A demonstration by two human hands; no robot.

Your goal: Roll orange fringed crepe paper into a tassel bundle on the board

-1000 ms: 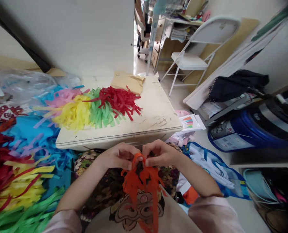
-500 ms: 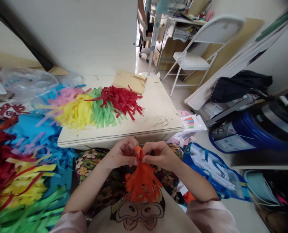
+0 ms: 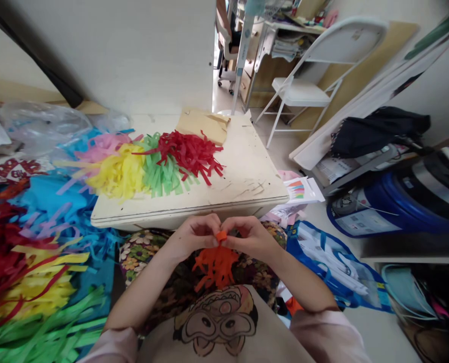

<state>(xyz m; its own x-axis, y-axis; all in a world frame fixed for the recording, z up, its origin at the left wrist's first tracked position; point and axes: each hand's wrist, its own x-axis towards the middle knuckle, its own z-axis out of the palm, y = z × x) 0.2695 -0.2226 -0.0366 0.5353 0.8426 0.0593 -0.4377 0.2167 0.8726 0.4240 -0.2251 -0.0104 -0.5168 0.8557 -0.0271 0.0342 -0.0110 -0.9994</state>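
An orange paper tassel point(image 3: 217, 264) hangs over my lap, its fringe strips pointing down. My left hand point(image 3: 199, 233) pinches its gathered top from the left. From the right, the fingers of my right hand point(image 3: 247, 236) pinch the same top, and a short folded orange bit sticks up between the fingertips. Both hands are close together just in front of the cream table's edge. On that cream table point(image 3: 243, 174) lie fringed tassels in a row: red point(image 3: 190, 151), green point(image 3: 162, 174), yellow point(image 3: 122, 171) and pink point(image 3: 103, 146).
More fringed paper in blue point(image 3: 54, 199), yellow point(image 3: 43, 287) and green point(image 3: 46, 327) is heaped at my left. A brown envelope point(image 3: 203, 126) lies at the table's back. Clear plastic bags point(image 3: 43, 123) lie behind the heap. On the right are a blue bag point(image 3: 330, 267), a blue barrel point(image 3: 383, 201) and a white folding chair point(image 3: 303, 93).
The orange tassel has been drawn up and tilted away from my shirt, so its fringe now hangs shorter in view. Both hands keep pinching its top, closer together.
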